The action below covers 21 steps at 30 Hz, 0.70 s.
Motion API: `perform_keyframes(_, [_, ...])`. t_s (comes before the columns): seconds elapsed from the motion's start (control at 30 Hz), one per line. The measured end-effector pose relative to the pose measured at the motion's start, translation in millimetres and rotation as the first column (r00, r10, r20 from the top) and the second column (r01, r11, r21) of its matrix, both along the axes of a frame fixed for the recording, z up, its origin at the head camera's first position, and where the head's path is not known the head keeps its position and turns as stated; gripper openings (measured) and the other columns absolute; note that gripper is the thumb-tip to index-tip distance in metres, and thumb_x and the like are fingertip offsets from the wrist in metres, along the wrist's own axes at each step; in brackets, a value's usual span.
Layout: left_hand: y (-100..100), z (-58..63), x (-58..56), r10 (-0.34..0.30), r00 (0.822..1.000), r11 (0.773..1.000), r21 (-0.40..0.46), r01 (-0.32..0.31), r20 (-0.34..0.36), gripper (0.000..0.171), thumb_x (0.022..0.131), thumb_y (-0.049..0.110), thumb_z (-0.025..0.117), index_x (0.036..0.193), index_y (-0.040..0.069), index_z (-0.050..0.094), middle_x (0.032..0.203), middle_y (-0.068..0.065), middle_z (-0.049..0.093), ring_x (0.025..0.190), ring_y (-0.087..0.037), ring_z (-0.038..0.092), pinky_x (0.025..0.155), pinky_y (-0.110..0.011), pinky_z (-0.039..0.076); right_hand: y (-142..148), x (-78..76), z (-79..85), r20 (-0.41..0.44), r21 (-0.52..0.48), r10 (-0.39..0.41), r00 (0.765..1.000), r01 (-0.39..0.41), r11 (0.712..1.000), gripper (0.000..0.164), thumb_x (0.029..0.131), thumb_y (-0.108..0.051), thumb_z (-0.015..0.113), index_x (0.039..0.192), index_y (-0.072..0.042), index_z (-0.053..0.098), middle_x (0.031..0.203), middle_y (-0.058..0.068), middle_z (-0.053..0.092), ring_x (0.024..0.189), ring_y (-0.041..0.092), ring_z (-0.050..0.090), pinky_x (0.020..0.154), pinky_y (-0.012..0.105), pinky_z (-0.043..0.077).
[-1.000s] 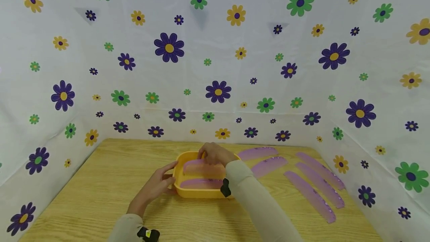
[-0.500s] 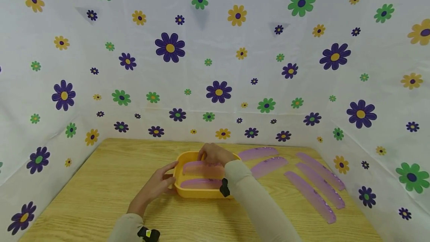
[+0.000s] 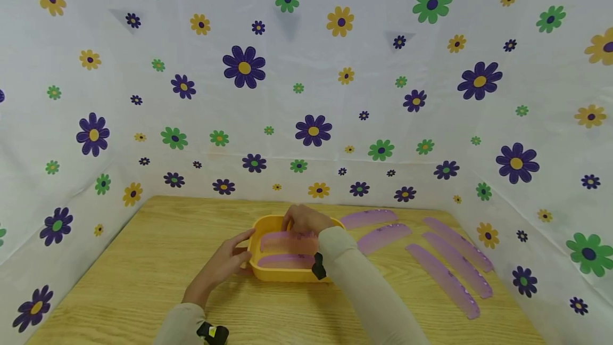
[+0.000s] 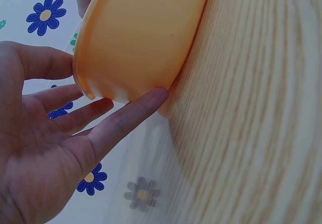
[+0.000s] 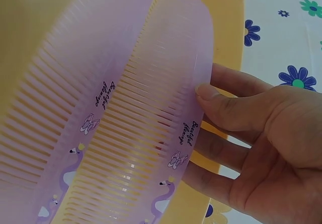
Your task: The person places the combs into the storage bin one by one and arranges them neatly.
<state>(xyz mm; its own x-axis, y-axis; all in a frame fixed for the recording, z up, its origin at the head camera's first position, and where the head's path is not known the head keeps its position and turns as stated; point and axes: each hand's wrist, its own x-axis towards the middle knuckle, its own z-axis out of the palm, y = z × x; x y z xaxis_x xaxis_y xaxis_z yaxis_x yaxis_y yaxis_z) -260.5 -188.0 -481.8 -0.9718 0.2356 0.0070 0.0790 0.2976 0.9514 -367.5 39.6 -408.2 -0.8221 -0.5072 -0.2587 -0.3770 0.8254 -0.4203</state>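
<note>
A yellow plastic tub (image 3: 297,276) stands on the wooden table. In the head view, my right hand (image 3: 308,221) reaches in over its far side and holds a translucent purple comb (image 3: 287,243). The right wrist view has the thumb (image 5: 221,108) on the comb's spine, fingers behind it, teeth facing the other comb. That second purple comb (image 3: 282,261) lies in the tub along the near wall. My left hand (image 3: 225,260) touches the tub's left end, its fingers fairly straight against rim and outer wall in the left wrist view.
Right of the tub lie two more purple combs, one at the back (image 3: 369,218) and one closer (image 3: 384,237). Further right, three combs lie slanted side by side, the nearest comb (image 3: 442,280) in front. A white flowered sheet (image 3: 311,95) encloses the table's back and sides.
The comb in my right hand has shifted slightly down and toward the near comb in the tub. My left hand has stayed at the tub's end.
</note>
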Motion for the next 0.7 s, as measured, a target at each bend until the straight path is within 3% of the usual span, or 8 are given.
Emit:
perform_keyframes(0.23, [-0.4,-0.9,-1.0,-0.003,1.0,1.0,0.003,0.003,-0.004,0.063,0.102,0.004,0.05,0.162,0.005,0.031,0.167,-0.027,0.026,0.138,-0.051,0.052,0.083,-0.045,0.066,-0.8,-1.3,0.5,0.026,0.017,-0.034,0.999,0.034,0.999,0.034,0.095,0.007,0.061,0.11,-0.016,0.081,0.11,0.005,0.07,0.089,0.019,0.058,0.089,0.035,0.06])
perform_keyframes(0.47, [-0.3,-0.6,-0.7,-0.006,1.0,1.0,0.002,0.006,0.0,0.063,0.101,0.004,0.05,0.162,0.006,0.032,0.168,-0.025,0.026,0.139,-0.051,0.051,0.084,-0.046,0.066,0.6,-1.0,1.8,-0.001,0.048,0.001,1.0,-0.001,0.999,0.037,0.094,0.008,0.06,0.111,-0.017,0.081,0.104,0.003,0.07,0.081,0.015,0.056,0.073,0.026,0.055])
perform_keyframes(0.7, [0.1,-0.6,0.0,0.006,1.0,1.0,0.001,-0.006,0.01,0.064,0.1,0.004,0.052,0.161,0.007,0.033,0.168,-0.025,0.026,0.139,-0.051,0.05,0.083,-0.045,0.066,2.1,-0.2,3.1,0.076,0.064,-0.027,0.997,0.023,0.998,0.037,0.095,0.005,0.061,0.116,-0.02,0.077,0.113,0.004,0.07,0.093,0.019,0.059,0.095,0.039,0.058])
